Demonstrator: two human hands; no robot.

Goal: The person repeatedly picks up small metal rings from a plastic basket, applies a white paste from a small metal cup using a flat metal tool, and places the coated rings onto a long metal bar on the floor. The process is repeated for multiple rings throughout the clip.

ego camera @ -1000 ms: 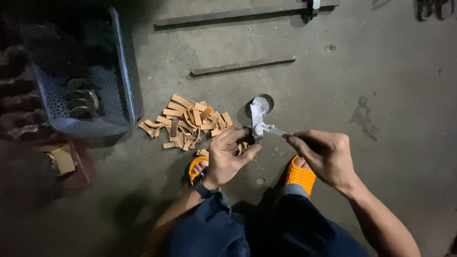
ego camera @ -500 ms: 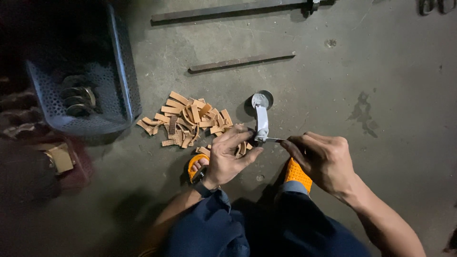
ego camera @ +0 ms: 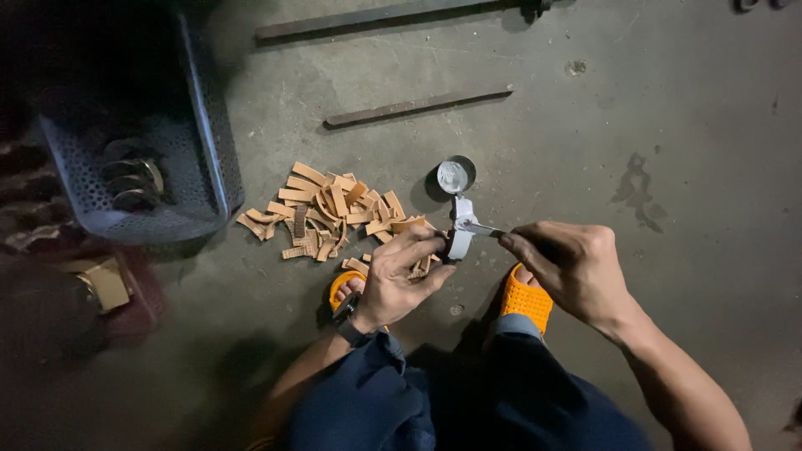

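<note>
My left hand [ego camera: 401,276] grips a small grey metal part [ego camera: 459,234] held upright over the floor. My right hand [ego camera: 568,267] pinches a thin metal tool [ego camera: 480,228] whose tip touches that part. Just past the part stands a small round tin [ego camera: 456,175] with a shiny inside. A heap of several tan curved strips [ego camera: 330,213] lies on the concrete to the left of my hands; some are under my left hand.
A dark perforated plastic crate [ego camera: 142,200] holding round metal pieces stands at the left. Two long metal bars [ego camera: 418,106] lie farther out on the concrete floor. My feet in orange sandals [ego camera: 526,301] are below my hands.
The grey part has tilted from leaning to nearly upright. My right hand has shifted slightly closer to it with the thin tool.
</note>
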